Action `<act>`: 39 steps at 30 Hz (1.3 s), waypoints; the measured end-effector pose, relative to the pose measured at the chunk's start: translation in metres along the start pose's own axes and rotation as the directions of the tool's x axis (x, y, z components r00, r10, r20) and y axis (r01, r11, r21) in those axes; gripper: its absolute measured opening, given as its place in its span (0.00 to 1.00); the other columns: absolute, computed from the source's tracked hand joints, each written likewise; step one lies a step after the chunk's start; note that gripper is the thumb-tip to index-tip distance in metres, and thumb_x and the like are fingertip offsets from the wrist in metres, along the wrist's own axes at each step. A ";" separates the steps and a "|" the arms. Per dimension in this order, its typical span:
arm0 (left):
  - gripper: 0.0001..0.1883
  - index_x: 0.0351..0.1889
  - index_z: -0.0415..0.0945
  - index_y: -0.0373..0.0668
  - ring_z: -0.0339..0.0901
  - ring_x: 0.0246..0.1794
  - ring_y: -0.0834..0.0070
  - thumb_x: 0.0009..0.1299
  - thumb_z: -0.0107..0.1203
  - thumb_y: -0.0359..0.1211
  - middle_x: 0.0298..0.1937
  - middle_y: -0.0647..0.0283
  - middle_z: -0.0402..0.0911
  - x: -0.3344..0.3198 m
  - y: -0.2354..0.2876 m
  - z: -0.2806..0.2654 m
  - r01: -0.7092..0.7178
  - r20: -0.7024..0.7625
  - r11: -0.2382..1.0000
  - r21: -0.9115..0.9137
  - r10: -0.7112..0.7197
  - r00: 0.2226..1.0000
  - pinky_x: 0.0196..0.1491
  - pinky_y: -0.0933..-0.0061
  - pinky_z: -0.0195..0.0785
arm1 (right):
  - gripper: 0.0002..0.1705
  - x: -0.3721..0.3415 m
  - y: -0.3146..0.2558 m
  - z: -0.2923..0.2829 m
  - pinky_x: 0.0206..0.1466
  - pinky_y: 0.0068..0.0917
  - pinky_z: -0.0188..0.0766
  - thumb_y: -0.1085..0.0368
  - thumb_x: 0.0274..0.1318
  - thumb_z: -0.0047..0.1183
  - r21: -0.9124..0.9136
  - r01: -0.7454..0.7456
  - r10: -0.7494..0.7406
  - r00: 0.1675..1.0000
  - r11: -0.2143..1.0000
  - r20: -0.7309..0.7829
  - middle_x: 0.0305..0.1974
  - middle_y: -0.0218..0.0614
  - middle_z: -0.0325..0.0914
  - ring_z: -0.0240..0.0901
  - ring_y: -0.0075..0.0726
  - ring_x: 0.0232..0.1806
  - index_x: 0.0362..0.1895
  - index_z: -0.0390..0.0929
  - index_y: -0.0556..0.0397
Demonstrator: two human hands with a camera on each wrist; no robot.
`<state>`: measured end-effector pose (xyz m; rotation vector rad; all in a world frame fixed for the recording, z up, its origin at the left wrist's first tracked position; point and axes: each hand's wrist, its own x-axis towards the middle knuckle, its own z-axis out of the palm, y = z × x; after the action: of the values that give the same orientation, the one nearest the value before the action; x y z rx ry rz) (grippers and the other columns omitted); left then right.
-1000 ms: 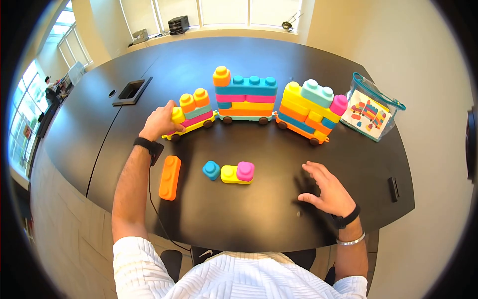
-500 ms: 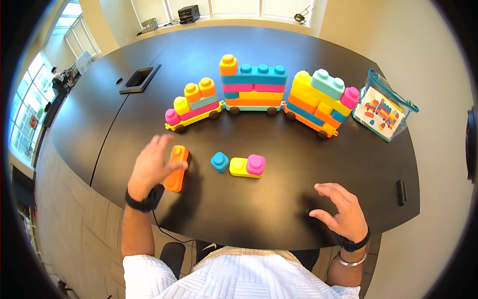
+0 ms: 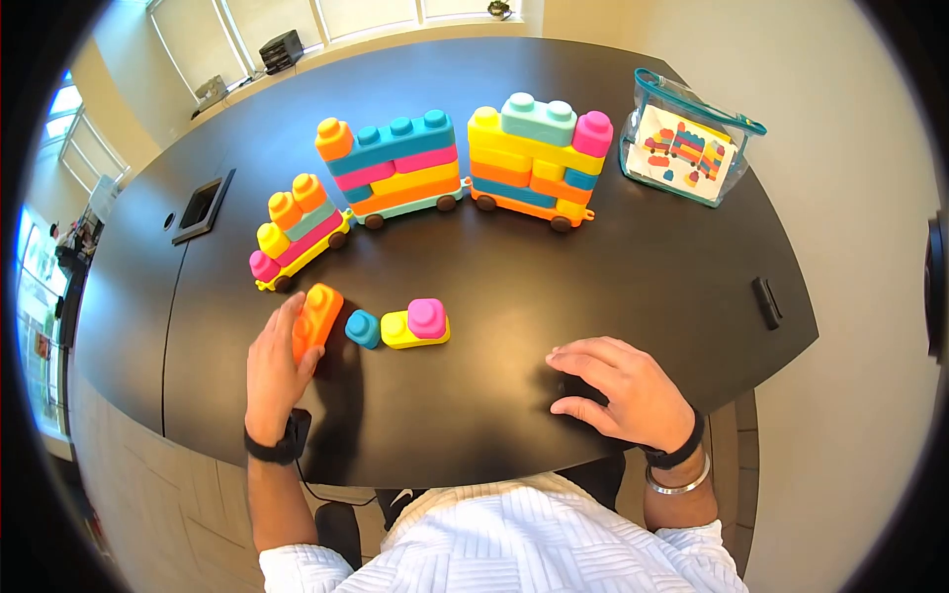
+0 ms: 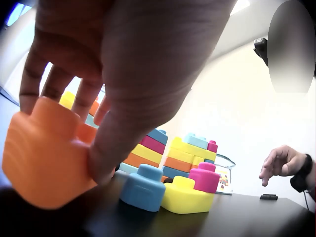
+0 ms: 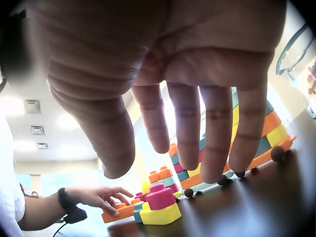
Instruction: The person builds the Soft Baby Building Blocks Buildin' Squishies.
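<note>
My left hand (image 3: 274, 381) grips a long orange building block (image 3: 318, 318) with the thumb on its near right side and the fingers along its left. The thumb presses the block's side in the left wrist view. Just right of it stand a small blue block (image 3: 363, 329) and a yellow block (image 3: 395, 330) with a pink block (image 3: 427, 317) on its right end. My right hand (image 3: 628, 395) hovers low over the table at the right, fingers loosely bent, holding nothing. Behind them curves a train of small wagon (image 3: 302, 237), middle wagon (image 3: 400, 178) and right wagon (image 3: 534, 168).
A clear zip bag (image 3: 685, 138) with a picture card stands at the back right of the dark table (image 3: 494, 395). A small black object (image 3: 766, 303) lies near the right edge. A framed opening (image 3: 204, 206) is set into the table at the left.
My left hand has come away from the small wagon, moved back toward me and taken hold of the orange block. The right hand stays over the table's right side, empty. The head view has shifted.
</note>
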<state>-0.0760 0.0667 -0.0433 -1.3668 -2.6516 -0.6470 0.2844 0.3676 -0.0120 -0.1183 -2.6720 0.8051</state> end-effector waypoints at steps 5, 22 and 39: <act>0.42 0.76 0.76 0.41 0.84 0.68 0.43 0.62 0.81 0.30 0.69 0.50 0.87 0.026 -0.001 0.009 -0.007 0.037 0.997 0.072 0.004 0.999 0.71 0.49 0.78 | 0.26 -0.004 -0.001 -0.006 0.63 0.46 0.85 0.53 0.65 0.77 -0.038 -0.020 0.018 0.999 0.999 -0.037 0.58 0.39 0.89 0.87 0.53 0.58 0.61 0.88 0.51; 0.31 0.67 0.79 0.39 0.81 0.67 0.43 0.69 0.78 0.36 0.60 0.50 0.87 0.038 0.108 0.042 -0.395 0.228 0.916 -0.078 0.402 0.887 0.83 0.36 0.66 | 0.35 -0.003 -0.004 0.012 0.65 0.46 0.84 0.54 0.64 0.76 -0.026 0.041 -0.041 0.999 0.999 0.006 0.62 0.42 0.86 0.86 0.53 0.61 0.72 0.83 0.49; 0.28 0.64 0.84 0.40 0.84 0.59 0.52 0.67 0.79 0.37 0.61 0.56 0.87 0.002 0.164 0.026 -0.425 0.264 0.781 -0.457 0.576 0.774 0.60 0.54 0.82 | 0.32 0.006 -0.020 0.044 0.55 0.43 0.88 0.65 0.55 0.80 -0.017 0.116 -0.117 0.991 0.993 -0.060 0.56 0.37 0.89 0.89 0.49 0.50 0.64 0.84 0.50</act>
<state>0.0562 0.1622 -0.0128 -2.4484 -2.2718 -0.9066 0.2642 0.3293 -0.0332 0.0105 -2.6005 0.7356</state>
